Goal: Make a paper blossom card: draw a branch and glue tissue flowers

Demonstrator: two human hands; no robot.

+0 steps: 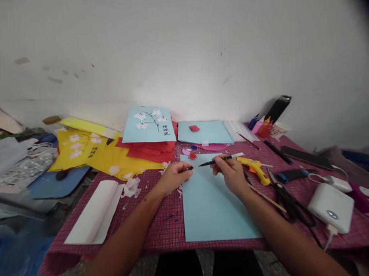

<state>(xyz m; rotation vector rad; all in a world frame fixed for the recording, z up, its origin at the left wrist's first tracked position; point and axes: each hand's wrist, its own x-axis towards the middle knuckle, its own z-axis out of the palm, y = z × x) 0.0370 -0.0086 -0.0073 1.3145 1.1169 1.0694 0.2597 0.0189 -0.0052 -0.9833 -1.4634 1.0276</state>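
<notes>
A light blue sheet (218,206) lies flat on the checked tablecloth in front of me. Above its upper right part, my right hand (228,170) grips a black brush pen (207,163), its dark tip pointing left. My left hand (175,176) is at the sheet's upper left edge, thumb and fingers pinched on a small black piece (190,168), perhaps the pen's cap. Just beyond the sheet's top edge sits a small dish of red paint (192,156), beside pink and blue ones.
Yellow glue gun (255,168), black scissors (290,202) and a white power box (331,206) are on the right. Folded white paper (93,212) lies left. Behind are a blue sheet with painted flowers (148,125), red paper (150,150) and paint bottles (259,126).
</notes>
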